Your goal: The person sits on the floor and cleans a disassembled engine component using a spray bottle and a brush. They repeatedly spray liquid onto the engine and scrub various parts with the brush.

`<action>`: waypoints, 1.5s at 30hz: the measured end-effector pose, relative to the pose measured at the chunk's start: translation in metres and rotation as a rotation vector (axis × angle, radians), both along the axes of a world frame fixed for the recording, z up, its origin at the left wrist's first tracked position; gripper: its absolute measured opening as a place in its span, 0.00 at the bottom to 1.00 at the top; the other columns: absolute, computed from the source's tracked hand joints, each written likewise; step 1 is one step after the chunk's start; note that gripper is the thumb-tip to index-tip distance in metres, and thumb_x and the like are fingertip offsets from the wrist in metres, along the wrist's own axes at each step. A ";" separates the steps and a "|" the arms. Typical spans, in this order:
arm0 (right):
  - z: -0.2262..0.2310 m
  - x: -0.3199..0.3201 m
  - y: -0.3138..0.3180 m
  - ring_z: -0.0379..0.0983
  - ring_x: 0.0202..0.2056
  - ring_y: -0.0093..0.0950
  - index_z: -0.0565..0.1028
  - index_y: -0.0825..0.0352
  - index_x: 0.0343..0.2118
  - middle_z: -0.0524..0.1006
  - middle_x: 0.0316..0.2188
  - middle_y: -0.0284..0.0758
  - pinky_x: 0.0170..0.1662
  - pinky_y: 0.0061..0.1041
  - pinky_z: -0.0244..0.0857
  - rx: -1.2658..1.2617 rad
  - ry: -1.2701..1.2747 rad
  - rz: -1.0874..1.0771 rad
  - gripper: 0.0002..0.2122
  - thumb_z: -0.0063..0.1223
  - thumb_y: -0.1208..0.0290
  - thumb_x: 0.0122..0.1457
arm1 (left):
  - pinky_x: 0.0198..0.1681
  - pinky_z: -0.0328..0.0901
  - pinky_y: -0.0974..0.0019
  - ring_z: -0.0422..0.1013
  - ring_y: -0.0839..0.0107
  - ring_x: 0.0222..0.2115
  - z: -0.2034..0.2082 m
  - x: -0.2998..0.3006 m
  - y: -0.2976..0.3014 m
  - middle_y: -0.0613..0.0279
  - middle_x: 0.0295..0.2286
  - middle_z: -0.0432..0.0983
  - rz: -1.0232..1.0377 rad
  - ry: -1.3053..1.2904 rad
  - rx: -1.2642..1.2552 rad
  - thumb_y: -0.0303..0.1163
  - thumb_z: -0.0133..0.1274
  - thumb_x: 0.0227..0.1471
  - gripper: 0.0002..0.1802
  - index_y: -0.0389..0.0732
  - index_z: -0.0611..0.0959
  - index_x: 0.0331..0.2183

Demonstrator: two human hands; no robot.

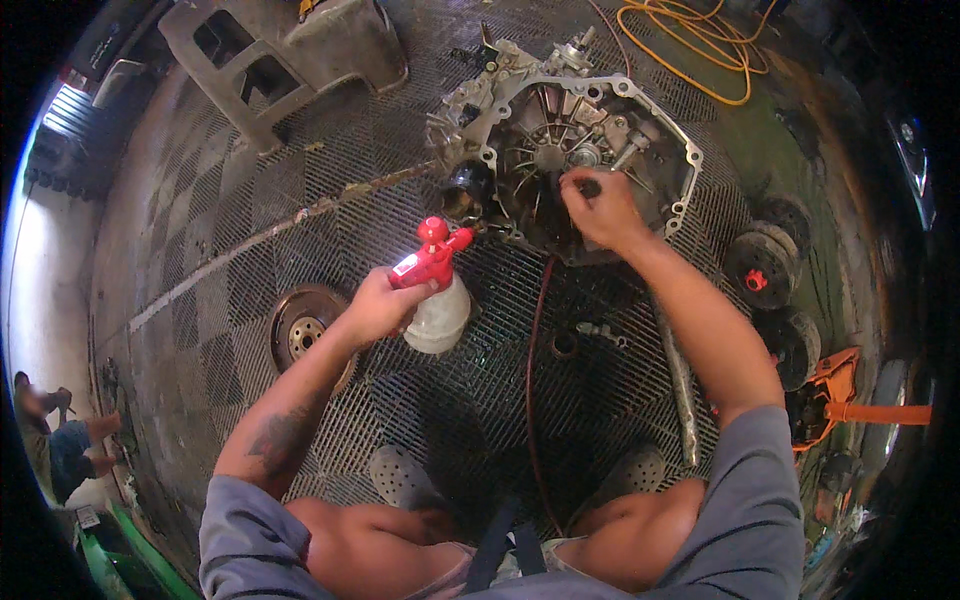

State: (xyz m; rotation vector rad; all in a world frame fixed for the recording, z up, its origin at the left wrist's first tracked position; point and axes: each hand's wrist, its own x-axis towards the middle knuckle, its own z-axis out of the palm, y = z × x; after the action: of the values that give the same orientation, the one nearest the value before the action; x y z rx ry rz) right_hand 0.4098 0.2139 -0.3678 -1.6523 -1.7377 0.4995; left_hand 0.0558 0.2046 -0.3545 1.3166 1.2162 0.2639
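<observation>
My left hand [380,308] is wrapped around the neck of a pump spray bottle [440,322], which has a red head and a cloudy, pale body. The bottle stays upright, its red nozzle pointing toward the gearbox housing [688,150]. That housing lies on the floor with its wide bell opening facing up, its inside ribbed and dark with grime. Over the opening, my right hand [608,212] has its fingers curled close to the central shaft [585,155]. A small dark patch shows at those fingers; I cannot make out what it is.
A flywheel [300,330] lies left of the bottle. A metal pipe [678,385], a thin red hose [538,370] and a dark ring [565,345] lie on the grated floor. Grey step stool [270,65] far left; orange jack [830,400] right. Another person [60,430] is at the left edge.
</observation>
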 end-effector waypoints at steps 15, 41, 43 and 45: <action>0.039 0.044 -0.006 0.79 0.27 0.38 0.80 0.70 0.34 0.80 0.30 0.49 0.36 0.33 0.72 0.099 0.482 -0.238 0.11 0.53 0.68 0.54 | 0.16 0.57 0.72 0.65 0.79 0.12 0.004 0.011 -0.004 0.69 0.13 0.69 -0.051 0.040 0.013 0.39 0.59 0.52 0.15 0.37 0.80 0.24; 0.015 0.088 -0.053 0.77 0.30 0.44 0.79 0.68 0.35 0.79 0.28 0.48 0.37 0.36 0.70 0.107 -0.075 -0.123 0.11 0.56 0.67 0.52 | 0.18 0.57 0.72 0.63 0.81 0.14 0.024 0.061 -0.024 0.70 0.14 0.67 -0.188 0.005 0.040 0.50 0.56 0.55 0.23 0.38 0.78 0.24; 0.010 0.087 -0.057 0.77 0.31 0.44 0.79 0.69 0.36 0.79 0.29 0.47 0.38 0.36 0.70 0.053 -0.041 -0.108 0.11 0.55 0.67 0.53 | 0.18 0.56 0.72 0.62 0.80 0.14 0.025 0.065 -0.027 0.70 0.14 0.66 -0.164 -0.131 -0.033 0.53 0.52 0.58 0.26 0.40 0.76 0.22; 0.005 0.086 -0.061 0.77 0.32 0.45 0.79 0.68 0.37 0.79 0.29 0.47 0.39 0.37 0.70 0.020 -0.028 -0.099 0.11 0.55 0.66 0.54 | 0.18 0.55 0.72 0.61 0.79 0.14 0.023 0.070 -0.030 0.69 0.14 0.65 -0.162 -0.239 -0.076 0.56 0.47 0.60 0.28 0.41 0.74 0.21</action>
State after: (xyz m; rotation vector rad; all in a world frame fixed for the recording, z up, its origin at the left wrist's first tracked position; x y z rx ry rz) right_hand 0.4954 0.1532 -0.3627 -1.7292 -1.6664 0.4130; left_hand 0.1257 0.1748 -0.3316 1.2706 0.9054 0.2480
